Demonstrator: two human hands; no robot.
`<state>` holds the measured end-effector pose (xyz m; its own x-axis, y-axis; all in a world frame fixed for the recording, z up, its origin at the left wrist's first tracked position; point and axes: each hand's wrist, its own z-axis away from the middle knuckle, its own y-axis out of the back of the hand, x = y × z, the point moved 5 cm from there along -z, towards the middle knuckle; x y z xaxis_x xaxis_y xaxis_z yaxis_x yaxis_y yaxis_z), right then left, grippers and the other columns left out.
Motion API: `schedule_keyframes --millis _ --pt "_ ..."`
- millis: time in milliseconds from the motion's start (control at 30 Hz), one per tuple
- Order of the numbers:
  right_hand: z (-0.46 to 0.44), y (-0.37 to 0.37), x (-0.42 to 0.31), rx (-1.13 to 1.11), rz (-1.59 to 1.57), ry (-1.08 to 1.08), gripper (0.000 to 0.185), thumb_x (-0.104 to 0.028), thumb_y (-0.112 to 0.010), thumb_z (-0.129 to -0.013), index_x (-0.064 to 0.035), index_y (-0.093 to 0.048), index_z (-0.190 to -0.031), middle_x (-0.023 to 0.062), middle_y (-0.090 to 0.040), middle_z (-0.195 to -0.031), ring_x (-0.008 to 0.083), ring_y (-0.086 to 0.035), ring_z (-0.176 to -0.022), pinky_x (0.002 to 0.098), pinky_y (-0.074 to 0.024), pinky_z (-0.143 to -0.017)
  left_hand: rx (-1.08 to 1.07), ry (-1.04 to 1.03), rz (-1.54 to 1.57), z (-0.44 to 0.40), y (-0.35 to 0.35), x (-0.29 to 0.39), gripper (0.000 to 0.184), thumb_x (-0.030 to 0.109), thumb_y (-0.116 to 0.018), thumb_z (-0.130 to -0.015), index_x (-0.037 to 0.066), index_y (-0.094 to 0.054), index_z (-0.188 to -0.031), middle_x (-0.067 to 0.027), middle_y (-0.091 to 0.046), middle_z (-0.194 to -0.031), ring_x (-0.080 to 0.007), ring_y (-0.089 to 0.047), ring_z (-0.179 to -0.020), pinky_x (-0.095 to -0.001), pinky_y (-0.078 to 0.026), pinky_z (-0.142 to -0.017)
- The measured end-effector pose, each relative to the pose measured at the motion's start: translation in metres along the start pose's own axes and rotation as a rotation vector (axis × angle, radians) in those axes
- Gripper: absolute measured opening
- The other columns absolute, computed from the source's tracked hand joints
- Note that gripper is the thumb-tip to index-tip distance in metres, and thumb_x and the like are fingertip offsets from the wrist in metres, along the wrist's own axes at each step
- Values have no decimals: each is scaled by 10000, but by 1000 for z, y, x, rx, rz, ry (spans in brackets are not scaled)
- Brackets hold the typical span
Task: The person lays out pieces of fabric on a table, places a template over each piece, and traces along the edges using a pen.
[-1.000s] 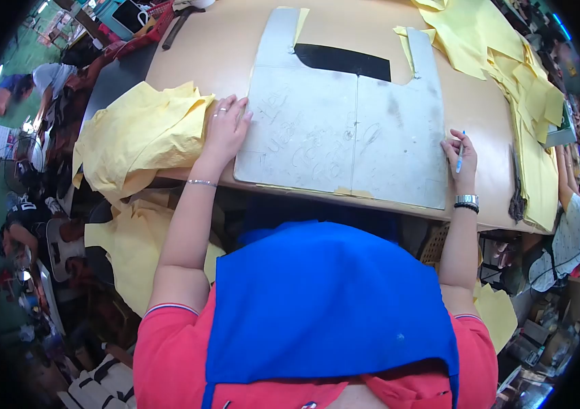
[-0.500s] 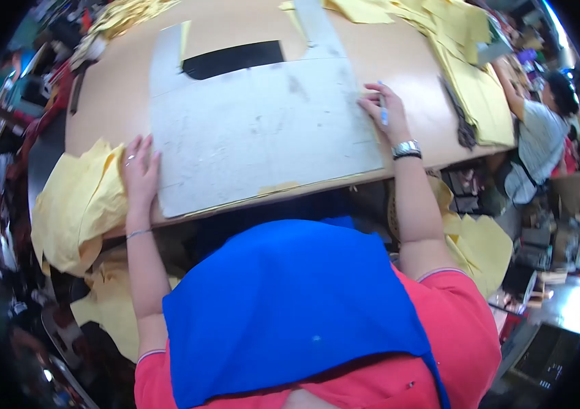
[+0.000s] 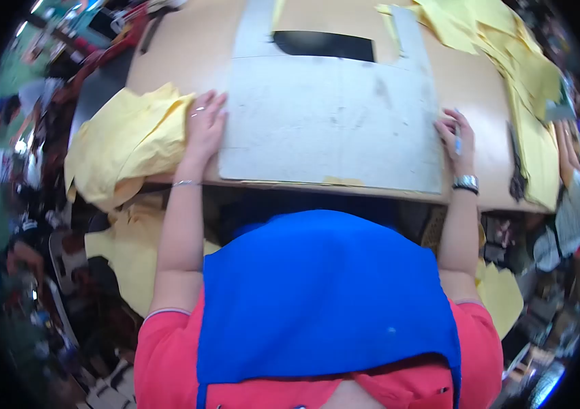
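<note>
A large pale grey pattern board [image 3: 331, 123] with two upright arms at its far side lies flat on the table. My left hand [image 3: 206, 129] rests at the board's left edge with its fingers stretched out, next to a crumpled heap of yellow fabric [image 3: 130, 146]. At the right edge, my right hand [image 3: 460, 140] holds a white and blue pen [image 3: 458, 142] between its fingers. A black curved piece [image 3: 325, 46] sits at the board's far edge, between the arms. Thin yellow edges show under parts of the board.
Dark scissors [image 3: 517, 167] lie at the right, beside long folded yellow fabric [image 3: 538, 150]. More yellow cloth [image 3: 450, 24] is spread at the far right of the table [image 3: 184, 51]. A co-worker [image 3: 572, 204] is at the right side. Yellow fabric [image 3: 130, 252] hangs below the table edge.
The whole view has swung left, so the table and board appear further right and more level. My right hand has come nearer the board's front corner, still with the pen; my left stays at the left edge.
</note>
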<state>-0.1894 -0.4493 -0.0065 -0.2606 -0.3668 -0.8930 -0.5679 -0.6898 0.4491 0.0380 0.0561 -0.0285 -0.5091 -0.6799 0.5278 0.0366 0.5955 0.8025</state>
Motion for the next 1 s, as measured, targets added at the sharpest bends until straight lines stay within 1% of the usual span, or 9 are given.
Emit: schedule_keyframes --millis 100,200,400,433,533,600,733,867,1000 --pt "-3 -1 4 -24 -53 11 397 -90 -749 -812 -1 -584 -1162 1 -644 -825 53 -574 -722 190 -464 -650 -6 61 38 2 1 3 363 191 -530 -916 123 -607 -1264 -137 -469 -1389 -311 -384 -1326 -416 -280 -1114" --pt "-6 0 12 -30 -107 -11 379 -87 -742 -819 -8 -579 -1152 3 -643 -827 48 -569 -713 185 -462 -641 -19 57 -46 3 4 11 374 148 -513 -925 132 -589 -1291 -134 -473 -1385 -298 -405 -1317 -389 -307 -1102" --pt "-3 1 9 -17 -116 16 357 -104 -732 -837 -23 -575 -1148 -9 -629 -805 45 -544 -660 189 -446 -573 -3 40 -90 3 3 12 380 175 -569 -901 100 -586 -1272 -147 -452 -1399 -310 -415 -1306 -425 -316 -1091" --pt "-3 2 6 5 -83 21 330 -142 -713 -864 -38 -577 -1147 -5 -611 -818 43 -520 -644 187 -438 -563 51 33 -91 1 4 17 383 183 -588 -890 96 -588 -1264 -151 -455 -1396 -313 -416 -1305 -426 -319 -1088" --pt "-4 2 -8 82 -332 -38 368 -280 -629 -933 -51 -568 -1214 5 -586 -850 54 -499 -629 188 -441 -565 175 -45 -123 -8 10 48 418 214 -661 -848 90 -592 -1242 -165 -485 -1366 -337 -447 -1275 -426 -341 -1070" --pt "-11 1 -17 130 -392 -17 391 -336 -575 -962 -49 -577 -1227 9 -575 -868 61 -491 -621 185 -445 -569 45 -198 -131 -30 2 81 433 220 -665 -847 87 -584 -1251 -166 -501 -1349 -342 -472 -1251 -431 -357 -1057" --pt "-29 -45 -51 -2 -440 33 380 -353 -559 -964 -37 -635 -1162 18 -619 -854 73 -539 -655 197 -475 -602 -193 -393 -57 -81 -42 134 474 257 -681 -838 87 -577 -1268 -165 -524 -1320 -344 -510 -1209 -439 -386 -1034" --pt "-42 -101 -73 -115 -478 170 297 -267 -638 -919 -37 -666 -1105 42 -671 -869 78 -597 -714 223 -498 -629 -377 -313 -123 -119 -84 160 589 350 -724 -786 104 -563 -1297 -152 -514 -1313 -316 -493 -1225 -432 -375 -1043" --pt "-56 -136 -80 -183 -409 157 232 -180 -661 -879 -22 -676 -1048 36 -672 -830 70 -596 -700 211 -478 -613 -547 -233 -249 -129 -88 172 697 424 -759 -715 124 -557 -1310 -132 -500 -1305 -296 -457 -1256 -463 -336 -1064"
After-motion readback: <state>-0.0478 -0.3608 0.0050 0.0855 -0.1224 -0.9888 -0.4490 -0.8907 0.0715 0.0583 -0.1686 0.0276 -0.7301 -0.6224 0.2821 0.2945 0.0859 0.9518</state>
